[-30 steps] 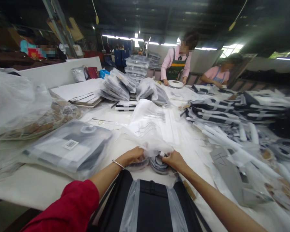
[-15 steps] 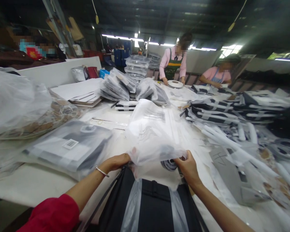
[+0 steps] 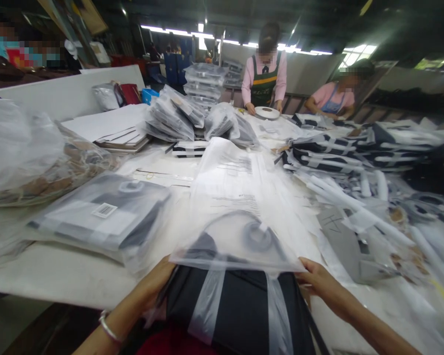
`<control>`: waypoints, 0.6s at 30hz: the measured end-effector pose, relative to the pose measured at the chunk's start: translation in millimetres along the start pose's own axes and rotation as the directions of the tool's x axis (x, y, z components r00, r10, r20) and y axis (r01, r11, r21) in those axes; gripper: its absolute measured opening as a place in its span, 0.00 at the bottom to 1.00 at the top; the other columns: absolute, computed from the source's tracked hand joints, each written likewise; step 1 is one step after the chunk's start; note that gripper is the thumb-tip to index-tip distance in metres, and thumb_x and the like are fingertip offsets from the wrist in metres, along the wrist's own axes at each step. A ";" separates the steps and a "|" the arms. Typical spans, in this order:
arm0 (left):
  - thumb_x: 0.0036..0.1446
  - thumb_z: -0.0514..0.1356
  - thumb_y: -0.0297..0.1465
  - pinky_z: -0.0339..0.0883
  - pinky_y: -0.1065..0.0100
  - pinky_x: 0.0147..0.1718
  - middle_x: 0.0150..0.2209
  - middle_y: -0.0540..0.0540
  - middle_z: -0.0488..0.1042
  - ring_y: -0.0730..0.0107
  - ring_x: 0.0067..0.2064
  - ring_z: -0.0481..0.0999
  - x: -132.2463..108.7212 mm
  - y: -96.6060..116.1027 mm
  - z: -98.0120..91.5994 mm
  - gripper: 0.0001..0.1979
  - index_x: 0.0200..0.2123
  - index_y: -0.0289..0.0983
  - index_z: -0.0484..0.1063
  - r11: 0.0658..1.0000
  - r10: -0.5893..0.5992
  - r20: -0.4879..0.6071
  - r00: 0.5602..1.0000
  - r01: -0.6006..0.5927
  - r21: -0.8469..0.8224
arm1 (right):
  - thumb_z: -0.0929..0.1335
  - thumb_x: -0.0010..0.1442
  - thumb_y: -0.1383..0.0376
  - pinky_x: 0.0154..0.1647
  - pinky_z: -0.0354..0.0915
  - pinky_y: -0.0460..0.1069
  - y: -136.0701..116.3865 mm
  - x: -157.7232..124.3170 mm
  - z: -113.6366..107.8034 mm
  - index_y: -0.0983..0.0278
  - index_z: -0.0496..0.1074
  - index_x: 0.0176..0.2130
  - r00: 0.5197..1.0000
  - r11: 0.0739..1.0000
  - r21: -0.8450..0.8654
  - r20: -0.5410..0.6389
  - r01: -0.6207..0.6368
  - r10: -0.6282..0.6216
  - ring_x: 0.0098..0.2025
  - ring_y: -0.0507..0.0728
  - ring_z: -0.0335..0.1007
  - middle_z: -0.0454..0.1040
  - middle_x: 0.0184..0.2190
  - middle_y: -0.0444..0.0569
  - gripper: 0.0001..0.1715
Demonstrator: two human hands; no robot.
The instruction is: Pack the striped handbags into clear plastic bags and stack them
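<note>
A black fabric bag with two translucent wrapped straps lies in front of my body. Its far end sits inside the mouth of a clear plastic bag, which has printed lines on it. Through the film show a pale sheet and a coiled dark strap. My left hand grips the left corner of the plastic mouth against the black bag's side; its fingertips are partly hidden. At the right corner, my right hand pinches the plastic edge between thumb and fingers.
To the left lies a bagged item with a barcode label, beside a plastic sack. Wrapped bags are heaped behind. Black-and-white bags and white tubes crowd the right. Two people work across the table, one holding a tape roll.
The plastic bag's mouth has come toward me, over the black bag's far end. Both hands have moved nearer and farther apart. My view has tilted down slightly.
</note>
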State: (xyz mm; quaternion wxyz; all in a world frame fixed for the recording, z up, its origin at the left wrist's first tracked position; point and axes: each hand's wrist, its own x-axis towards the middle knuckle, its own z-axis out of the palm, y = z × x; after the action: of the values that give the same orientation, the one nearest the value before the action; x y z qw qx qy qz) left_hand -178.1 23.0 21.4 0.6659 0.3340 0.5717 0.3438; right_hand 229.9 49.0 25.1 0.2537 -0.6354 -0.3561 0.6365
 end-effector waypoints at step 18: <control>0.50 0.59 0.56 0.72 0.56 0.45 0.29 0.49 0.80 0.50 0.35 0.77 -62.4 -20.0 -29.9 0.25 0.36 0.43 0.81 0.929 0.026 -0.079 0.997 0.005 0.371 | 0.75 0.41 0.41 0.19 0.58 0.46 72.4 -95.3 30.7 0.57 0.68 0.26 0.917 0.991 0.115 -0.399 0.070 -0.019 0.19 0.52 0.60 0.67 0.17 0.40 0.27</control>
State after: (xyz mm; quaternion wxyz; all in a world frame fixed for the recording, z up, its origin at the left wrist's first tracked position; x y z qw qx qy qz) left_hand -213.1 -38.6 34.2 0.5649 0.4425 0.6514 0.2468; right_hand 215.0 -73.7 26.9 0.3747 -0.7255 -0.2705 0.5100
